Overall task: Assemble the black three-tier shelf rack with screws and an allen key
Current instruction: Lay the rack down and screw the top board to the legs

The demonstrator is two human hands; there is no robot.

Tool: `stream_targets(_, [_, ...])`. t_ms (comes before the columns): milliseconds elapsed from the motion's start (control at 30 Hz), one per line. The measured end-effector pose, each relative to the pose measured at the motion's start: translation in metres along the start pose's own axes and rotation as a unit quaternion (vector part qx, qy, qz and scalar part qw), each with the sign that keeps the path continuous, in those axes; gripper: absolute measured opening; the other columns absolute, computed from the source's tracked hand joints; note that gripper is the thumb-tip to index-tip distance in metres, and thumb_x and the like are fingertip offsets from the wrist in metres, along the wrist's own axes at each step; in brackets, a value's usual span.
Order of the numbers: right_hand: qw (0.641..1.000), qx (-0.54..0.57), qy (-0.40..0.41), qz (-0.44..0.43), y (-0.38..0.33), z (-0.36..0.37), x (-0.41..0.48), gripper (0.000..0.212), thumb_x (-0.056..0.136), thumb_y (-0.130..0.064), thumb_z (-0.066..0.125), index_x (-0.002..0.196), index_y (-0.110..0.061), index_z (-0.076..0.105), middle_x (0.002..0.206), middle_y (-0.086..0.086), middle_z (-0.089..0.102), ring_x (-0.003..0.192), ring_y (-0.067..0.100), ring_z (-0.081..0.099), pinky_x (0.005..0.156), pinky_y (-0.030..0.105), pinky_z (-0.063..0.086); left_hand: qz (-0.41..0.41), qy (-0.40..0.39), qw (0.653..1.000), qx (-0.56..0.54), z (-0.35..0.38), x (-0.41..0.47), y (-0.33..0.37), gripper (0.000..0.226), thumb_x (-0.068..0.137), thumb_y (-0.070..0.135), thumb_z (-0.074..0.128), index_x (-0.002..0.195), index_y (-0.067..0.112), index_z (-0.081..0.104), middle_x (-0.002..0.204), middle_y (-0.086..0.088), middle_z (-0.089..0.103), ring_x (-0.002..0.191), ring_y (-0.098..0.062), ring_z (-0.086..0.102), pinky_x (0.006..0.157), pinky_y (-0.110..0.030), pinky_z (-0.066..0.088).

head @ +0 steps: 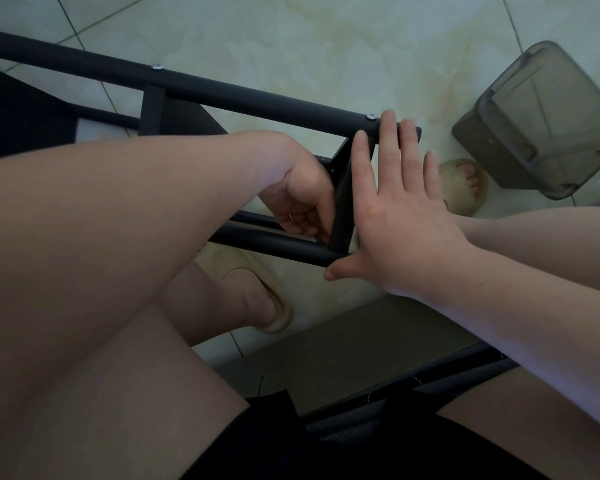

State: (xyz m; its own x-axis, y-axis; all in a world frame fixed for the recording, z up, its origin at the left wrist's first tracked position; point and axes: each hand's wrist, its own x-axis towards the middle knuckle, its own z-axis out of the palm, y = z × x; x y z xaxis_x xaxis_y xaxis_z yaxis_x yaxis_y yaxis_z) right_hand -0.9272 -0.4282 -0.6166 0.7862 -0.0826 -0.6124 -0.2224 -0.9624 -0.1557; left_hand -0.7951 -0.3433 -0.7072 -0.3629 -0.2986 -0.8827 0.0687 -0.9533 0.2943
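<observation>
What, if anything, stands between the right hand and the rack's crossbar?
Nothing visible. The right hand lies flat against the crossbar; the left hand holds its other side.

Colours: matt black rack [257, 98], silver screw heads [371, 116].
Beyond right hand [402, 216]: pale green-white floor tiles [291, 36], yellowish marbling; smoky grey translucent bin [541, 123]; beige slipper [465, 204].

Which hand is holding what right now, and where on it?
Left hand curls round the lower end of the flat crossbar; whether it also holds a tool can't be told. Right hand holds nothing, its straight fingers resting on the upper tube.
</observation>
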Motion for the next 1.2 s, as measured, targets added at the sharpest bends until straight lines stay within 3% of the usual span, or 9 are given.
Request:
stream_targets(133, [1.000,0.003,0.002,0.000,-0.0002,0.0000,0.0006,0.157,0.061,-0.075,0.080,0.155,-0.005,-0.025,0.159,0.024,-0.035,0.148,0.043,-0.030,0.123,0.060,-0.006,0.003,0.004,1.000,0.004,-0.0028,-0.0039,0.0005,0.023,0.087,0.004,0.063,0.109,0.010,0.067,0.079,0.002,0.067,0.071,-0.010,0.059,0.069,-0.023,0.049])
stream_targets(267, [1.000,0.001,0.005,0.000,-0.0002,0.0002,0.0005,0.158,0.060,-0.076,0.080,0.155,-0.005,-0.024,0.159,0.025,-0.035,0.149,0.044,-0.030,0.123,0.060,-0.005,-0.006,0.003,1.000,-0.008,-0.0011,-0.0042,0.0004,0.034,0.068,0.017,0.073,0.101,0.014,0.070,0.076,0.004,0.070,0.069,-0.011,0.059,0.070,-0.024,0.049])
stream_targets(467, [1.000,-0.004,0.004,-0.001,-0.0008,-0.0001,0.0002,0.158,0.060,-0.076,0.079,0.155,-0.004,-0.024,0.158,0.026,-0.035,0.148,0.045,-0.030,0.123,0.060,-0.005,-0.012,0.018,1.000,0.003,0.0000,0.0013,-0.0033,0.008,0.089,0.011,0.065,0.094,0.013,0.070,0.072,0.004,0.069,0.063,-0.009,0.056,0.066,-0.022,0.048])
stream_targets(833, [1.000,0.001,0.004,0.000,-0.0002,-0.0002,0.0004,0.157,0.060,-0.076,0.079,0.155,-0.005,-0.024,0.159,0.025,-0.034,0.148,0.044,-0.030,0.123,0.059,-0.006,-0.005,0.026,1.000,0.017,-0.0032,-0.0018,-0.0016,0.017,0.089,0.006,0.063,0.104,0.012,0.068,0.076,0.003,0.067,0.068,-0.010,0.057,0.069,-0.024,0.047])
stream_targets(1000, [1.000,0.002,0.002,-0.001,-0.0004,-0.0002,0.0006,0.157,0.060,-0.076,0.079,0.155,-0.005,-0.024,0.158,0.025,-0.035,0.148,0.044,-0.030,0.124,0.060,-0.005,-0.011,0.029,0.999,0.017,-0.0008,0.0002,-0.0038,0.011,0.086,0.017,0.068,0.097,0.014,0.073,0.077,0.004,0.069,0.064,-0.011,0.058,0.068,-0.025,0.049])
stream_targets(1200, [1.000,0.008,-0.001,-0.002,-0.0012,0.0000,-0.0001,0.157,0.061,-0.075,0.080,0.155,-0.004,-0.024,0.158,0.025,-0.036,0.148,0.044,-0.031,0.124,0.059,-0.005,-0.010,0.023,1.000,0.008,0.0006,0.0025,-0.0028,0.006,0.089,0.011,0.065,0.088,0.013,0.070,0.072,0.003,0.068,0.060,-0.008,0.055,0.060,-0.020,0.047])
